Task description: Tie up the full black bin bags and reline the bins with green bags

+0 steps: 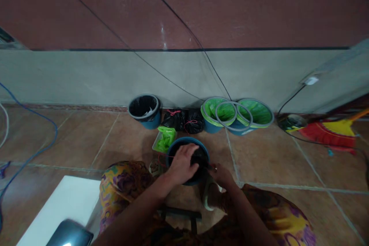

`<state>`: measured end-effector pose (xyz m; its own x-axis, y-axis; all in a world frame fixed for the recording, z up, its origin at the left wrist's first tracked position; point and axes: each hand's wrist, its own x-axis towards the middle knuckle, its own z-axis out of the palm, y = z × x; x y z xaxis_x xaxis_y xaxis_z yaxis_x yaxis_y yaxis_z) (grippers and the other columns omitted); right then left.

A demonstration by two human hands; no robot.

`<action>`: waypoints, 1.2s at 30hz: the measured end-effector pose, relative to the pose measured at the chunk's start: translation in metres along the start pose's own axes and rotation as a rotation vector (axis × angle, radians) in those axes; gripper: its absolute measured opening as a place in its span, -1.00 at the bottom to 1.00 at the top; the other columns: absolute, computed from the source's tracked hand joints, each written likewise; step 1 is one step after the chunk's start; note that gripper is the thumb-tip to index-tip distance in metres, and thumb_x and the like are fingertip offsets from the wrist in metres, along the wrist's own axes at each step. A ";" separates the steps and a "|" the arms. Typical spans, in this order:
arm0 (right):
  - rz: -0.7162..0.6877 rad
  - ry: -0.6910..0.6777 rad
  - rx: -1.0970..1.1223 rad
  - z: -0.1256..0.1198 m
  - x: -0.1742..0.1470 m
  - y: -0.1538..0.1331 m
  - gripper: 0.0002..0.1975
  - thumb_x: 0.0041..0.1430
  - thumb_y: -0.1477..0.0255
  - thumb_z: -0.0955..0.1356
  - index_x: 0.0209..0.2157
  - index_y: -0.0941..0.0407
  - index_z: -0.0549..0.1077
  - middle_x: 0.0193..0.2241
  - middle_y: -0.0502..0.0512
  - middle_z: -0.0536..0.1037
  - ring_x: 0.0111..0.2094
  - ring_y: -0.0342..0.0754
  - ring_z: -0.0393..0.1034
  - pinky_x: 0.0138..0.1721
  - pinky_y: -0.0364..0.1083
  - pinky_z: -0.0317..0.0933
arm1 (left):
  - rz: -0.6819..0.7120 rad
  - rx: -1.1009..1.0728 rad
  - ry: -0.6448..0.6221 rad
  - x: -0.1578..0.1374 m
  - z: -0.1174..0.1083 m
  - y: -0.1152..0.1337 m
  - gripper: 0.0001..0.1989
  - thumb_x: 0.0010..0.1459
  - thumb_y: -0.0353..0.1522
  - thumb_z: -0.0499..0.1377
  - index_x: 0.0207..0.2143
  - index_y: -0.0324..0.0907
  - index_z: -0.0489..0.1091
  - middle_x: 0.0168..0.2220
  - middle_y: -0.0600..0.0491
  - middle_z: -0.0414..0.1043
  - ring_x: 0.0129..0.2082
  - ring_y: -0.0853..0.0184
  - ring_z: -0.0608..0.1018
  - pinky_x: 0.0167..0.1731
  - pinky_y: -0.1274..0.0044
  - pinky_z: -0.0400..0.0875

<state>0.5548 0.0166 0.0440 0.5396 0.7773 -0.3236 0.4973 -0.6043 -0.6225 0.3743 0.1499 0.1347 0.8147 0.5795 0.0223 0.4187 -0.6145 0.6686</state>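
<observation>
- Lower left of the frame: a dark glossy device (69, 233) lies on a white slab (62, 203), partly cut off by the bottom edge.
- Bottom centre: the person's knees in patterned cloth (122, 192) stand to either side of a dark bar (183, 212).
- Centre: the left hand (183, 161) reaches over a blue bin (188, 139); thumb and fingers stand apart, above black plastic (199, 155).
- Right of centre: the right hand (221, 175) is at the bin's right rim, fingers curled narrow beside the plastic; whether they grip it cannot be told.
- The blue bin is upright on the floor, mouth up, its long axis vertical and seen steeply from above. The plastic bulges within the mouth and runs rightward to the rim.
- Behind its left side: a pale basket (155, 147) with a green bag (167, 138).
- Farther back, centre: two black bundles (174, 120) tied with pink string, between a black-lined bin (151, 122) and two green-lined bins (211, 126); grey rings (221, 103) lie across the latter.
- Farthest: the wall (86, 77), red above, pale below.
</observation>
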 end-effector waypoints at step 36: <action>-0.220 -0.278 0.872 -0.076 0.037 -0.079 -0.59 0.01 0.03 0.42 -0.34 0.10 0.56 -0.21 0.14 0.60 -0.07 0.01 0.42 0.11 0.03 0.17 | -0.456 0.429 -0.441 -0.021 0.046 -0.078 -0.31 0.18 -0.43 0.05 0.36 -0.28 0.00 0.09 -0.28 0.41 0.07 0.02 0.50 0.10 0.17 0.28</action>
<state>0.5870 0.0797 0.1355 0.2567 0.9403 -0.2235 -0.1757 -0.1820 -0.9675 0.3431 0.1612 0.0479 0.5711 0.6135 -0.5454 0.7974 -0.5723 0.1913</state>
